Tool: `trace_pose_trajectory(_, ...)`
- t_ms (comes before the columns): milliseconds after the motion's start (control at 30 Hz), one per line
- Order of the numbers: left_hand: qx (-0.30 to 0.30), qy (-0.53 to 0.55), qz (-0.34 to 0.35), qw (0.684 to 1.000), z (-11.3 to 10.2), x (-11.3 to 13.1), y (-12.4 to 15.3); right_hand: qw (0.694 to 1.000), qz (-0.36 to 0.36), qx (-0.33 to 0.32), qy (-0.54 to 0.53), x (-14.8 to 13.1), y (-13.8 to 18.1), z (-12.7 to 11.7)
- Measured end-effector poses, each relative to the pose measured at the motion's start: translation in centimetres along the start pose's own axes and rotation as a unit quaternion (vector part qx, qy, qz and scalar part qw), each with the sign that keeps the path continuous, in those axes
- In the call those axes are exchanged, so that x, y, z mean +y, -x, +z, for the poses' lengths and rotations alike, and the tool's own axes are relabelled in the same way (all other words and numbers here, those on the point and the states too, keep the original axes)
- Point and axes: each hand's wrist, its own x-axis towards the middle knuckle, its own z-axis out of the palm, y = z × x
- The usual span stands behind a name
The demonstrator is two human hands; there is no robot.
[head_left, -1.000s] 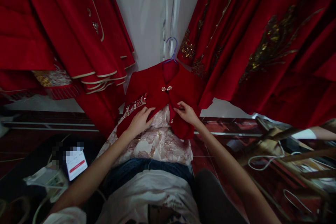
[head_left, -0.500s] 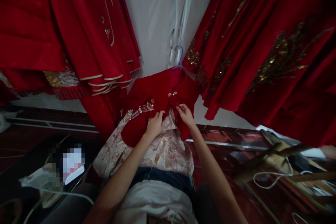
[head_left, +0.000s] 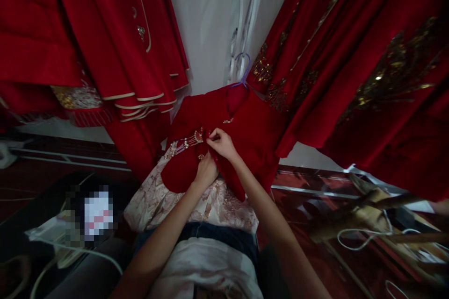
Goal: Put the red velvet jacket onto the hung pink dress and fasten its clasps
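Observation:
A red jacket [head_left: 256, 131] hangs from a purple hanger [head_left: 244, 71] in front of me, its lower part spread over a pale patterned cloth [head_left: 150, 203] on my lap. My right hand [head_left: 224, 144] pinches the jacket's front edge between thumb and fingers. Just below, my left hand [head_left: 206, 170] is closed at the same edge, its fingertips hidden behind the red cloth. Beside the hands, on the left front, lies a beaded tassel ornament [head_left: 189, 141]. A small jewelled fastening [head_left: 228, 121] shows near the neckline.
Red garments with pale piping [head_left: 115, 56] hang at the left, and red garments with gold sequins [head_left: 379, 84] at the right. A pixelated bright patch [head_left: 98, 212] lies on a dark surface at lower left. Wooden furniture [head_left: 351, 219] with a white cable stands at lower right.
My right hand has moved left, drawing the right front of the jacket across to the left front. My left hand has dropped slightly, its fingers now under the edge.

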Motion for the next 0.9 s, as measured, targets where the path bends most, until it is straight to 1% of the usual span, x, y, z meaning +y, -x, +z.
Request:
trace_pose_trajectory(33, 0.000, -0.008, -0.006, 1.000, 0.2, -0.1, 0.1, 0.999, 0.015, 0.021, 0.023, 1.4, -0.3, 0.7)
trace_pose_trajectory(100, 0.006, -0.019, -0.021, 1.000, 0.6, -0.2, 0.4, 0.998, 0.029, 0.060, 0.023, 3.4, -0.4, 1.6)
trace_pose_trajectory(167, 0.023, 0.007, -0.024, 0.999, 0.7, -0.2, 0.7, 0.996, 0.021, 0.089, 0.015, 4.3, -0.1, 1.8)
trace_pose_trajectory(233, 0.049, 0.077, -0.034, 0.995, 0.3, -0.1, 0.5, 0.993, -0.002, 0.115, 0.017, 4.1, 0.4, 1.7)
trace_pose_trajectory(300, 0.091, 0.172, -0.050, 0.980, -1.0, -0.4, -0.5, 0.989, -0.021, 0.147, 0.014, 3.6, 0.8, 1.5)
trace_pose_trajectory(367, 0.150, 0.241, -0.067, 0.956, -2.8, -1.0, -2.4, 0.984, -0.033, 0.175, 0.002, 2.9, 1.0, 1.2)
trace_pose_trajectory(400, 0.185, 0.251, -0.073, 0.947, -3.8, -1.5, -3.6, 0.982, -0.036, 0.185, -0.004, 2.6, 1.0, 1.1)
trace_pose_trajectory(433, 0.207, 0.246, -0.081, 0.943, -4.7, -2.1, -4.8, 0.981, -0.038, 0.192, -0.006, 2.3, 1.0, 1.0)
trace_pose_trajectory(467, 0.216, 0.244, -0.092, 0.941, -5.4, -2.7, -5.9, 0.980, -0.039, 0.195, -0.006, 2.0, 0.9, 0.9)
trace_pose_trajectory(533, 0.198, 0.233, -0.113, 0.945, -6.0, -3.8, -7.6, 0.981, -0.041, 0.188, 0.001, 1.5, 0.8, 1.0)
trace_pose_trajectory(600, 0.190, 0.223, -0.132, 0.947, -5.7, -4.5, -8.2, 0.985, -0.049, 0.164, 0.014, 1.2, 0.7, 1.3)
trace_pose_trajectory(700, 0.226, 0.230, -0.138, 0.936, -4.3, -4.7, -7.5, 0.991, -0.056, 0.119, 0.032, 1.2, 0.9, 1.8)
trace_pose_trajectory(800, 0.255, 0.288, -0.119, 0.915, -3.5, -4.7, -6.7, 0.993, -0.047, 0.106, 0.015, 1.3, 1.1, 2.2)
trace_pose_trajectory(900, 0.268, 0.382, -0.115, 0.877, -3.4, -5.0, -6.8, 0.994, -0.041, 0.102, 0.003, 1.3, 1.1, 2.4)
